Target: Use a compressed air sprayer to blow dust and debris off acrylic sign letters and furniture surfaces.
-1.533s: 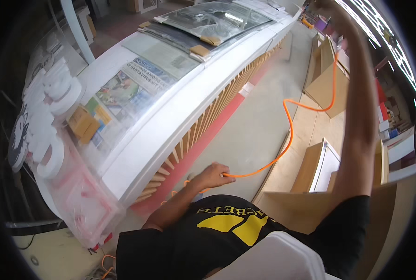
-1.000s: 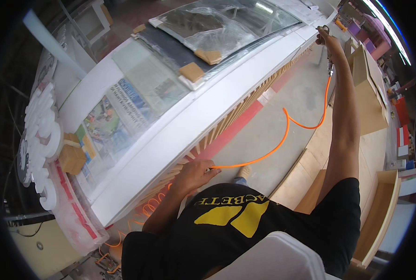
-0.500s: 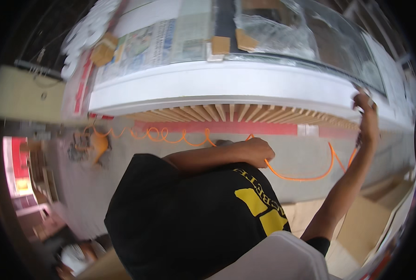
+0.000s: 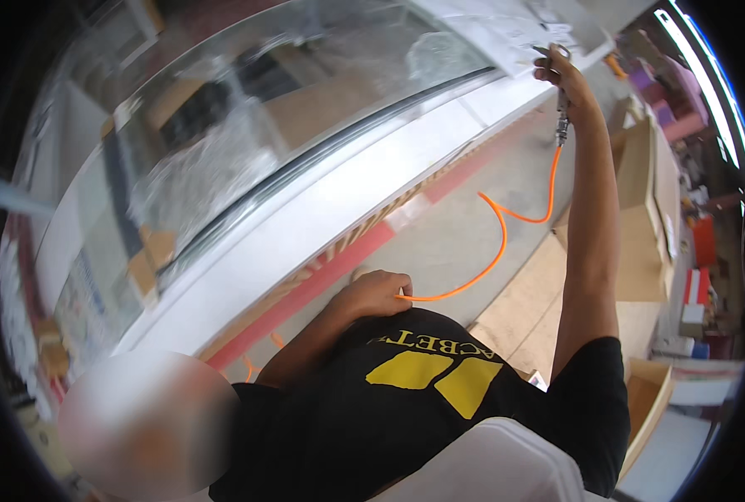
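Note:
My left hand [image 4: 378,293] is closed around an orange air hose [image 4: 505,234] in front of my shirt. From there the hose loops up to a metal coupling below my right hand [image 4: 575,88]. That hand is wrapped around a slim metal air blow gun [image 4: 562,107], its tip end showing past the fingers. My right arm reaches out over the far right end of a long white cabinet [image 4: 331,213]. Loose papers or a pale sheet [image 4: 527,33] lie close to the gun. The palm hides part of the gun.
Glass and crumpled clear plastic [image 4: 214,159] cover the cabinet top, with cardboard corner pieces [image 4: 151,251] on its edge. Wooden slats and a red strip [image 4: 339,259] run under the edge. Cardboard boxes [image 4: 640,217] stand at right. Another person's blurred pale headwear [image 4: 147,410] is at lower left.
The view has swung to the right along the cabinet. My right hand has moved to the cabinet's far end with the blow gun. My left hand still grips the hose.

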Demonstrator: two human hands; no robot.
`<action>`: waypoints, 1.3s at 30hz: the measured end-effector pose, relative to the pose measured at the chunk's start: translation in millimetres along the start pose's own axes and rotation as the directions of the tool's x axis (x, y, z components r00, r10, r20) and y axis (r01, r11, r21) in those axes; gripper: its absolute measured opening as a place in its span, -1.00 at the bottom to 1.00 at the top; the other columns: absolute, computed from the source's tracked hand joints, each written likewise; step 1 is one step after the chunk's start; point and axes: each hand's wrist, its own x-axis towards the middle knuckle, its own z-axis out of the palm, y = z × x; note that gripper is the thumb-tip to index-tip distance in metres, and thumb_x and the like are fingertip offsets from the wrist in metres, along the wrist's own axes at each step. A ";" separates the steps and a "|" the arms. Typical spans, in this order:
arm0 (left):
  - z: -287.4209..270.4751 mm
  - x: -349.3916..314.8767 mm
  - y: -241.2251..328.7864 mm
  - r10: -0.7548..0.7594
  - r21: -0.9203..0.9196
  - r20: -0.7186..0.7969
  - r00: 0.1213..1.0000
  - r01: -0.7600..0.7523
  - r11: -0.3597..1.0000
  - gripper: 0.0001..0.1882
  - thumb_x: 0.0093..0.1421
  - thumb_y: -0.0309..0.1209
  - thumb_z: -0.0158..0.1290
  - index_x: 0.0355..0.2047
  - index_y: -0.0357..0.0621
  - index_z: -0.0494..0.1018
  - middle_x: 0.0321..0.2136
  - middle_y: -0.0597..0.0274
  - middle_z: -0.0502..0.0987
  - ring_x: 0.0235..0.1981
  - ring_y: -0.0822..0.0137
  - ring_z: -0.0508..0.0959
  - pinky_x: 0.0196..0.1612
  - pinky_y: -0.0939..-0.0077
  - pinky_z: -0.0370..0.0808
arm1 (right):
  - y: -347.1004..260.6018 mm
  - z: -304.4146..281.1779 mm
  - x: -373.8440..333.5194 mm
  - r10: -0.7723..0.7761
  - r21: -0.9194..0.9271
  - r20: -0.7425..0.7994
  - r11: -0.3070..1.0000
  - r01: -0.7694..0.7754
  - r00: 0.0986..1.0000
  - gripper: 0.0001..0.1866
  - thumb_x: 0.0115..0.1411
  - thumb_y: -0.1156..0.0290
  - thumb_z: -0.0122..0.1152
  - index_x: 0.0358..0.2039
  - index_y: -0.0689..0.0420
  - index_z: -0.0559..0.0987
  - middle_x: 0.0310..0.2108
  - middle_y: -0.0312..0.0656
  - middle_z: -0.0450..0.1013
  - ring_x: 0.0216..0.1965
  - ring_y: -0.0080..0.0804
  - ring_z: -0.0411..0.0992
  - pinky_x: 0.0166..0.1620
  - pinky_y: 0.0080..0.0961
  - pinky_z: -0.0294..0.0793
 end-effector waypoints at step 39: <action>-14.4 201.2 126.7 -0.352 -0.277 -0.771 0.532 0.217 0.936 -0.73 0.04 -0.28 0.11 -0.30 -0.18 0.44 -0.54 0.06 0.50 -0.47 0.14 0.53 -0.38 0.32 0.40 | 106.0 -19.6 115.2 -0.144 0.105 0.762 0.990 0.099 0.632 -0.48 0.20 -0.10 -0.12 -0.40 0.16 0.48 -0.54 -0.24 0.42 -0.34 -0.45 0.33 -0.12 -0.50 0.18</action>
